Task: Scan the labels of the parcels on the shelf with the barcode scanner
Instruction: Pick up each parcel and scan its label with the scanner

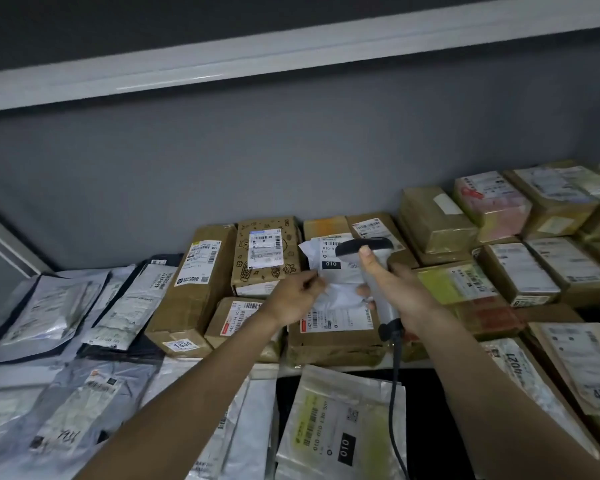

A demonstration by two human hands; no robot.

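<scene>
Brown cardboard boxes wrapped in glossy tape crowd the grey shelf, with flat, crinkled plastic mailers lying to the left. The left hand pinches the edge of a soft, crumpled white mailer bag lifted above the boxes, label up. The right hand grips the pale, corded pistol-shaped barcode scanner, its dark head over that label.
</scene>
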